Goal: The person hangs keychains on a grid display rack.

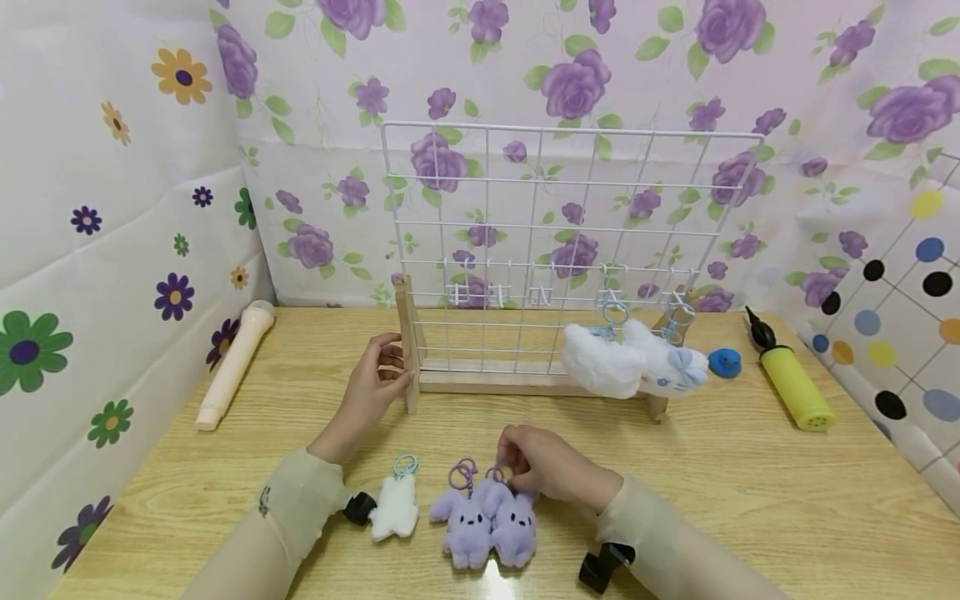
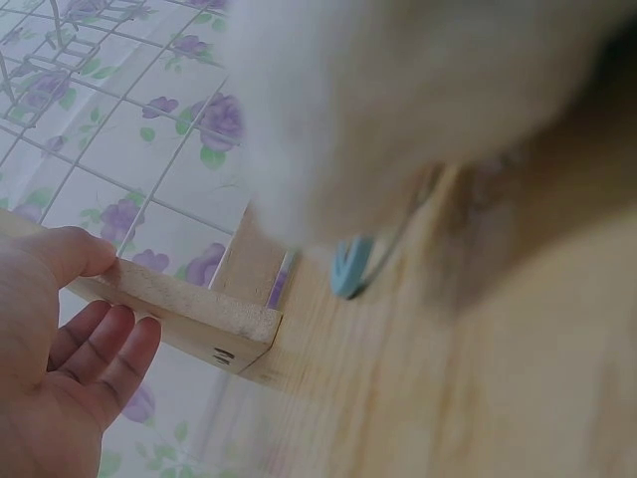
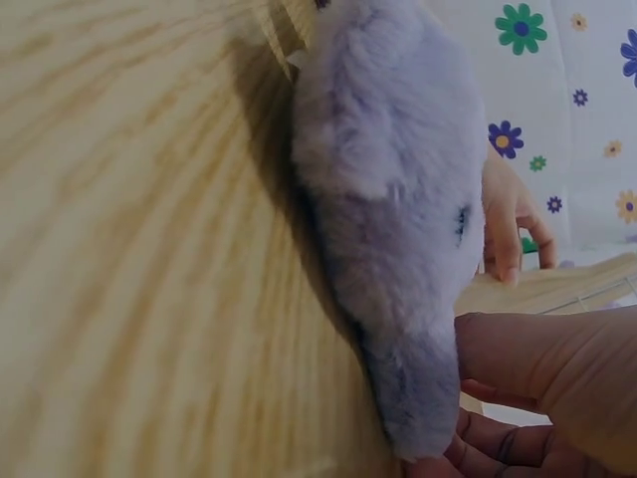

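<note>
My left hand (image 1: 371,379) grips the left wooden leg (image 1: 409,350) of a white wire grid rack, thumb on one side and fingers on the other. Down in front, my right hand (image 1: 551,467) pinches the ring end of the right-hand purple plush keychain (image 1: 516,529). A second purple plush keychain (image 1: 467,537) lies against its left side. Left of the pair is a white plush keychain (image 1: 395,507) with a light blue ring. In the right wrist view, purple plush (image 3: 398,199) hides part of my right fingers. White plush (image 2: 398,90) blurs across the left wrist view.
Two white plush keychains (image 1: 600,362) hang from hooks at the rack's right. Several bare white hooks (image 1: 498,294) hang along the grid. A blue toy duck (image 1: 724,362) and yellow hand pump (image 1: 797,387) stand to the right, a pale tube (image 1: 236,367) to the left.
</note>
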Tool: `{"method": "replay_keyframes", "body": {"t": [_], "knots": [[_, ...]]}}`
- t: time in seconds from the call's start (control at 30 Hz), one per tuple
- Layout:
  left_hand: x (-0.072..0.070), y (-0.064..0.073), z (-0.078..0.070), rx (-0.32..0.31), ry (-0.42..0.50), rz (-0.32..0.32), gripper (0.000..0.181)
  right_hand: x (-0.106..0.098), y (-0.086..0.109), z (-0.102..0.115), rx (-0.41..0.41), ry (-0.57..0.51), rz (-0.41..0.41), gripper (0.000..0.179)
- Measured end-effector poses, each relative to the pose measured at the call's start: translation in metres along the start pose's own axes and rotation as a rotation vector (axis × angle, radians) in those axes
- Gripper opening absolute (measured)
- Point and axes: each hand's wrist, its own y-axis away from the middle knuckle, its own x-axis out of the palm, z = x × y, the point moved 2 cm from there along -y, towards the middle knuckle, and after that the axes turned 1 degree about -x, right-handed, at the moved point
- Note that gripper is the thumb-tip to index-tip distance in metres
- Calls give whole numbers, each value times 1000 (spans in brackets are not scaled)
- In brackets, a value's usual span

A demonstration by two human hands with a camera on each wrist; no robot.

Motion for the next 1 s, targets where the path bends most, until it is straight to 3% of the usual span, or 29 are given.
{"method": "replay_keyframes", "body": {"t": [0.47, 0.57, 0.8, 1.0], "knots": [[0, 1, -3, -20, -2, -3, 53, -1, 9, -8, -34, -152, -3, 15], [1, -1, 1, -15, -7, -5, 53, -4, 12, -8, -45, -167, -4, 13], [4, -10, 28, -2, -1, -14, 56, -15, 21, -2, -56, -170, -34, 5], [4, -10, 33, 28, 1, -19, 55, -27, 28, 7, -61, -178, -43, 5]]}}
